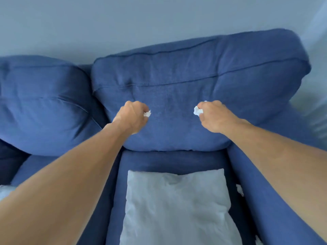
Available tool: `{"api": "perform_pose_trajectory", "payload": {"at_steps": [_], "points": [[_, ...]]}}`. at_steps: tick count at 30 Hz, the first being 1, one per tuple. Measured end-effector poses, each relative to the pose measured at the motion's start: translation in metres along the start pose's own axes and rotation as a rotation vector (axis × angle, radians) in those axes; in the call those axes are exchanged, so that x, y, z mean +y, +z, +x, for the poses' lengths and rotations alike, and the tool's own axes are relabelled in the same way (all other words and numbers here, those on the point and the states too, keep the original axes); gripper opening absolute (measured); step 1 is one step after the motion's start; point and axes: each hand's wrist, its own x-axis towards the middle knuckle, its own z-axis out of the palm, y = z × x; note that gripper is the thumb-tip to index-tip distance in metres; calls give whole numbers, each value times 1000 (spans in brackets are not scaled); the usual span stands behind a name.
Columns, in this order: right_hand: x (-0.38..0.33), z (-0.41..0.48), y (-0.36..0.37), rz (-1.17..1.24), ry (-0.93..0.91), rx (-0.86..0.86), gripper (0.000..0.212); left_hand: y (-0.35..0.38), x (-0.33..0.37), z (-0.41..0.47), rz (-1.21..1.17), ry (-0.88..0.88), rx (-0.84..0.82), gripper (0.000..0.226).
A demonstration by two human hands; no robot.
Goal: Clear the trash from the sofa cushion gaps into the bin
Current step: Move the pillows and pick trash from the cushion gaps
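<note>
With our left hand (131, 115) and right hand (211, 115) each clenched on a crumpled white paper scrap (147, 114), we judge binning's next; bin unseen.

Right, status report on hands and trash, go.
Left hand shut on white scrap. Right hand shut on white wad. More scraps in right seat gap. Bin not in view.

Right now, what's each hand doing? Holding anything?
Left hand: closed in a fist on a white crumpled tissue.
Right hand: closed on another white tissue wad.
</note>
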Motion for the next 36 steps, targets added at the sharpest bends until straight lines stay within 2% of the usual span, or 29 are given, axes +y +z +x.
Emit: {"api": "perform_pose_trajectory", "payload": {"at_steps": [2,4,5,7,15,18,26,29,36], "points": [[-15,-12,-36,-18,-16,24,37,-39,10,-14,2,18,37,25],[-31,-21,-71,-37,-47,57,20,-79,18,-29,11,23,65,23],[-39,-27,-88,-38,-55,72,18,-98,20,-38,14,22,85,22],[-64,-44,-127,-38,-86,93,28,-144,23,-61,27,17,132,21],[-147,-98,-240,-119,-214,253,22,-279,10,-130,-58,-61,333,12],[-180,-124,-265,-140,-251,324,33,-318,-4,-164,-50,-88,419,10],[-263,-209,-284,-164,-338,433,36,-376,-64,-271,-3,-171,566,26],[-298,-242,-277,-149,-381,443,35,-386,-91,-316,-20,-205,598,17],[-400,-312,-251,-120,-548,466,25,-403,-170,-443,-11,-356,691,17]]}}
